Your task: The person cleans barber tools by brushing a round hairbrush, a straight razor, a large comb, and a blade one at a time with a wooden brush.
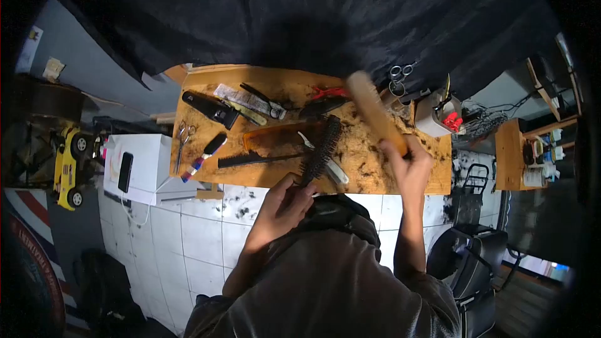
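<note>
My left hand [278,206] is closed around the handle of a black bristled hairbrush [325,144], which tilts up over the table's front half. In my right hand [410,164] is a wooden-handled brush with pale bristles [370,105], held above the right side and blurred by motion. The two brushes are apart. Beneath them the wooden table [369,181] is strewn with dark hair clippings. An amber comb [269,138], a black comb [250,159] and a razor [338,172] lie near the hairbrush. Farther left are a black hair clipper [206,107], a whitish comb [241,96] and scissors [182,144].
A small brush with a striped handle [199,164] lies at the table's left. At the back right, scissors [400,72] stand beside a light container [427,119]. A phone [126,172] rests on a white box [150,150]. A dark curtain [300,19] hangs behind.
</note>
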A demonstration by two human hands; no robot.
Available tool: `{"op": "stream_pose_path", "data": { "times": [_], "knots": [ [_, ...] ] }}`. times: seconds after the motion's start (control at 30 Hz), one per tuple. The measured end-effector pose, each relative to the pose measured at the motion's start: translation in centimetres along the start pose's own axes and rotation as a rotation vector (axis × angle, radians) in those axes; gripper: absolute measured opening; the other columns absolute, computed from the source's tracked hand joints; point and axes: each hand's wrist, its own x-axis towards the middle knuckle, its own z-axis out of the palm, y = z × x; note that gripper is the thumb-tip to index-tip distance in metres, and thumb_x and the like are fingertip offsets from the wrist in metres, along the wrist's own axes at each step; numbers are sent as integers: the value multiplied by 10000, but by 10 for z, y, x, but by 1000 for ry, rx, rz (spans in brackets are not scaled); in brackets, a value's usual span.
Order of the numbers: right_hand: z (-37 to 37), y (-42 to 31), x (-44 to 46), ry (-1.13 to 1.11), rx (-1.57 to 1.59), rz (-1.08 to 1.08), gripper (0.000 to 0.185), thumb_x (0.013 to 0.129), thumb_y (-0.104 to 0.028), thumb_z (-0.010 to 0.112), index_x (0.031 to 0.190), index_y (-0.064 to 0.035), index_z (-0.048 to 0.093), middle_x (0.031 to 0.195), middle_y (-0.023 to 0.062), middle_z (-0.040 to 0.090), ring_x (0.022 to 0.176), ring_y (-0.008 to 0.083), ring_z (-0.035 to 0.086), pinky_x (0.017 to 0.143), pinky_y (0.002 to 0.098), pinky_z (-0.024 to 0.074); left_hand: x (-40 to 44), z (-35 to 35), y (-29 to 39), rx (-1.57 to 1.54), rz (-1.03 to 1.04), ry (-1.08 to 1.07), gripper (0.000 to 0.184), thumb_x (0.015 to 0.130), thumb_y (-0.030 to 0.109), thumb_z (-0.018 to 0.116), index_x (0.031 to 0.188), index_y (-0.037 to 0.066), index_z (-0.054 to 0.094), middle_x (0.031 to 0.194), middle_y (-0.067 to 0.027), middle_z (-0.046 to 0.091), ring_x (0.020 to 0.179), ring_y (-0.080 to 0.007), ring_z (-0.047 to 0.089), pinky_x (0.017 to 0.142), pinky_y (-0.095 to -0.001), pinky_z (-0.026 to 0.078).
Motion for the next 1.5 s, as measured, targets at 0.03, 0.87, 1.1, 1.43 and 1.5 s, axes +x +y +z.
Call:
{"op": "stream_pose_path", "data": {
  "times": [0.03, 0.87, 1.1, 1.43, 1.5],
  "knots": [
    [1, -4, 2, 75, 58, 76, 320, 728, -270, 815, 746, 5, 653, 551, 71, 582, 467, 113, 503, 456, 255, 398, 2, -4, -2, -47, 12, -5, 160, 970, 183, 542, 905, 41, 506, 697, 5, 511, 536, -23, 415, 443, -189, 321],
    [43, -62, -87, -421, 149, 31, 424, 654, -314, 863, 831, 15, 662, 642, 82, 557, 592, 142, 512, 589, 286, 437, 0, -64, -21, 82, 179, -150, 236, 1021, 213, 417, 969, 17, 538, 684, 4, 481, 542, -40, 430, 482, -200, 364],
    [33, -21, -42, 180, 70, 218, 322, 815, -274, 746, 854, 37, 671, 647, 73, 622, 592, 102, 512, 538, 268, 423, -8, -59, -21, 53, 65, -287, 145, 999, 180, 472, 1065, 59, 515, 692, 38, 464, 550, -5, 385, 467, -180, 318],
    [22, -17, -91, -206, 224, -152, 447, 712, -180, 815, 1078, 15, 648, 1025, 159, 692, 902, 278, 689, 751, 305, 509, 16, -16, -26, 17, 134, -209, 128, 972, 131, 523, 1053, 48, 469, 713, 28, 473, 536, -4, 387, 467, -178, 296],
    [9, -3, -82, -133, 175, -71, 414, 752, -174, 786, 1079, 36, 642, 997, 187, 689, 867, 261, 684, 775, 299, 507, 21, -7, -23, 22, 156, -247, 125, 973, 137, 523, 1045, 48, 472, 709, 30, 468, 532, -3, 388, 465, -175, 295]
  ]
}}
